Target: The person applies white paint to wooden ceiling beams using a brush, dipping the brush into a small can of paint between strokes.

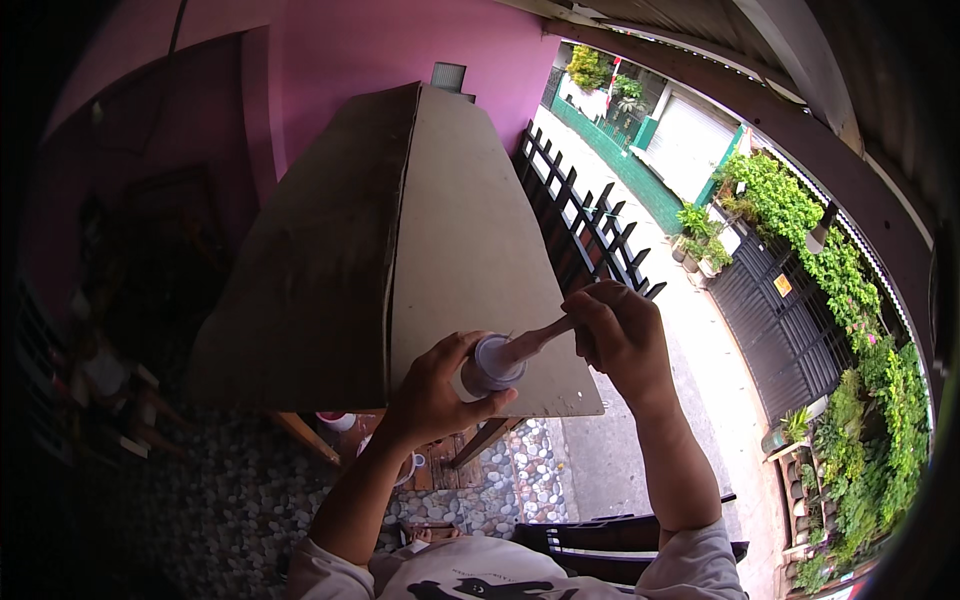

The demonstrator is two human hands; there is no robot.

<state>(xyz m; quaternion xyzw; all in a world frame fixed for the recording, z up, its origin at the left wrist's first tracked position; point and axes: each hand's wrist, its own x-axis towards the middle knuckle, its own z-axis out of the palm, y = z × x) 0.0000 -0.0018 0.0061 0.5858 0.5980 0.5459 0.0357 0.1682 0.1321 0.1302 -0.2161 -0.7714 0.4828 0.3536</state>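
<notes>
My left hand (427, 394) is wrapped around a small clear plastic tub (480, 381) with a whitish rim, tilted with its mouth toward my right hand. From the tub's mouth a pale pink strip (529, 343) reaches up to the right; it looks like stretched slime, though its material is hard to settle. The fingertips of my right hand (619, 334) pinch the strip's upper end. Both hands are above the near end of a table top (465, 225) made of two long boards, one lit and one in shadow.
Wooden legs (487, 442) carry the table over a pebble-patterned floor (277, 495). Underneath are a white bucket (409, 469) and a pinkish container (335, 420). A black picket fence (577, 214) runs along the right side. In the shade at left, a person (112, 375) sits.
</notes>
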